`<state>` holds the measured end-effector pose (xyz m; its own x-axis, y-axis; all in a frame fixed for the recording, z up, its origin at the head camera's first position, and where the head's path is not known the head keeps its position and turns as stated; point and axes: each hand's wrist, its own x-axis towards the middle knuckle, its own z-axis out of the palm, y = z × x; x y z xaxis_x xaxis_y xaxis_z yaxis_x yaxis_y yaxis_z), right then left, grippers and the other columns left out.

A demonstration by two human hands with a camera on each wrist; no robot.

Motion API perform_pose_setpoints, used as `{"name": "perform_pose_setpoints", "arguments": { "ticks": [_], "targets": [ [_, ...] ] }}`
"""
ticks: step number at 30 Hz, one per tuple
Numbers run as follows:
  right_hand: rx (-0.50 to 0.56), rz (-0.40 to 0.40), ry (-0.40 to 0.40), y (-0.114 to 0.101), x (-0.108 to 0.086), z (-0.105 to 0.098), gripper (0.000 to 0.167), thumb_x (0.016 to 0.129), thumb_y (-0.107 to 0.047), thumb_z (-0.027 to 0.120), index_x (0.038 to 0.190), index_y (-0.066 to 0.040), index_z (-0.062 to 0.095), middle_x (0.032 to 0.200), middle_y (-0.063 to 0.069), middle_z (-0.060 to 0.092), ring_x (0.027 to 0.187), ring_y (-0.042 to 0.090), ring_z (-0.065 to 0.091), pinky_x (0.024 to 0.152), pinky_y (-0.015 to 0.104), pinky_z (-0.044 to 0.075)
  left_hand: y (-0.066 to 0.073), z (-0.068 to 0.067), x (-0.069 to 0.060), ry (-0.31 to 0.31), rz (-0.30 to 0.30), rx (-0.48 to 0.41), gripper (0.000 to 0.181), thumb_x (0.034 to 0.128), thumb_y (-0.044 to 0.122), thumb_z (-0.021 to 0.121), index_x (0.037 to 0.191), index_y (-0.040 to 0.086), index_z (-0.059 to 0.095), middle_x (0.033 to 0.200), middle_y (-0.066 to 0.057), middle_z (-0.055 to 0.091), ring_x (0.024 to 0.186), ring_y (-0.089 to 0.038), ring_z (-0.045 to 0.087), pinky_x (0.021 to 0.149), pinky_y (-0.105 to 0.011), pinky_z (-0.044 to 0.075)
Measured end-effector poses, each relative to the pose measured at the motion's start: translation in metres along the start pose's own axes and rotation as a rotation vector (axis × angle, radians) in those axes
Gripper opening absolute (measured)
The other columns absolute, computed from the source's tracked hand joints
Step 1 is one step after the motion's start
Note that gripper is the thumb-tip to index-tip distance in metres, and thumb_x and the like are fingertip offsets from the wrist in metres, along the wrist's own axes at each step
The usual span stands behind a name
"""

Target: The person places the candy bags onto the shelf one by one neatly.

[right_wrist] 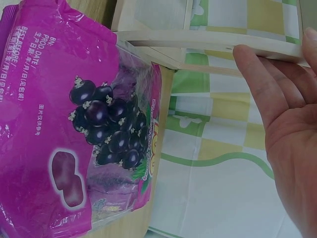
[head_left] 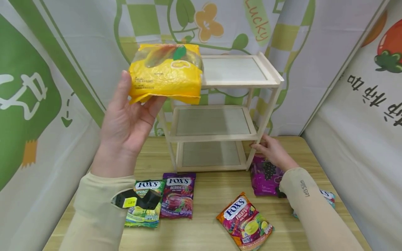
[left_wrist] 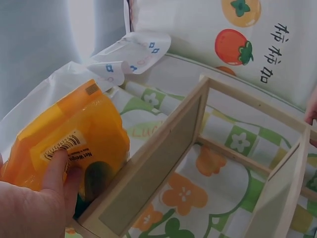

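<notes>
A yellow candy bag [head_left: 166,75] with mangoes on it is raised in my left hand [head_left: 125,122], before the left end of the rack's top shelf. The thumb lies along the bag's left side, and the fingers support it from below. The left wrist view shows fingertips pressing near the barcode of the yellow bag [left_wrist: 74,144]. The three-tier wooden rack [head_left: 216,137] stands upright at the back. My right hand [head_left: 274,151] grips its right front post, low between the middle and bottom shelves. Under that hand lies a purple grape candy bag [right_wrist: 106,114].
A green Fox's bag [head_left: 146,216] and a purple Fox's berries bag [head_left: 177,198] lie front left. An orange Fox's fruits bag [head_left: 246,223] is front centre. A teal bag [head_left: 328,198] is partly hidden by the right forearm. Printed cloth walls surround the wooden table [head_left: 207,202].
</notes>
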<state>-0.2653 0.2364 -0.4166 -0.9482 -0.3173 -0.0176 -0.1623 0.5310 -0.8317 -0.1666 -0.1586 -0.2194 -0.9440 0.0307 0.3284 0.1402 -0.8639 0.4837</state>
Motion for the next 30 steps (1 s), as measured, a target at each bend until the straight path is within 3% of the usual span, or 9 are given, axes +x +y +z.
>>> {"name": "perform_pose_setpoints", "arguments": {
  "ticks": [6, 10, 16, 30],
  "targets": [
    [0.003, 0.001, 0.004, -0.0007, -0.0002, -0.0003, 0.045, 0.107, -0.016, 0.055, 0.148, -0.001, 0.044, 0.129, 0.028, 0.062, 0.120, 0.045, 0.062, 0.093, 0.045, 0.060, -0.0022, -0.0006, 0.0023, -0.058, 0.026, 0.082, 0.056, 0.1000, 0.016, 0.067, 0.151, 0.008, 0.046, 0.155, -0.016, 0.042, 0.141, -0.036, 0.046, 0.103, -0.040, 0.052],
    [0.012, 0.003, 0.001, -0.0008, -0.0001, 0.0000, 0.048, 0.107, -0.018, 0.055, 0.150, -0.002, 0.042, 0.130, 0.028, 0.061, 0.121, 0.045, 0.061, 0.094, 0.044, 0.060, -0.0028, 0.0011, 0.0029, -0.088, 0.046, 0.162, 0.051, 0.1015, 0.012, 0.064, 0.150, 0.009, 0.049, 0.153, -0.017, 0.045, 0.127, -0.035, 0.058, 0.101, -0.039, 0.053],
    [0.007, 0.003, 0.003, -0.0010, -0.0005, 0.0004, 0.049, 0.107, -0.019, 0.055, 0.152, -0.003, 0.041, 0.130, 0.027, 0.061, 0.122, 0.044, 0.061, 0.094, 0.045, 0.059, -0.0020, 0.0041, 0.0022, -0.019, 0.052, 0.258, 0.047, 0.1022, 0.015, 0.063, 0.148, 0.010, 0.051, 0.149, -0.017, 0.047, 0.103, -0.032, 0.071, 0.098, -0.038, 0.055],
    [0.009, 0.013, 0.011, -0.0003, -0.0012, 0.0020, 0.051, 0.107, -0.019, 0.055, 0.154, -0.004, 0.038, 0.131, 0.027, 0.061, 0.122, 0.045, 0.061, 0.094, 0.045, 0.059, -0.0051, 0.0047, 0.0022, 0.060, 0.042, 0.497, 0.057, 0.0990, 0.026, 0.069, 0.150, 0.015, 0.047, 0.149, -0.016, 0.048, 0.112, -0.036, 0.068, 0.098, -0.043, 0.056]
  ]
}}
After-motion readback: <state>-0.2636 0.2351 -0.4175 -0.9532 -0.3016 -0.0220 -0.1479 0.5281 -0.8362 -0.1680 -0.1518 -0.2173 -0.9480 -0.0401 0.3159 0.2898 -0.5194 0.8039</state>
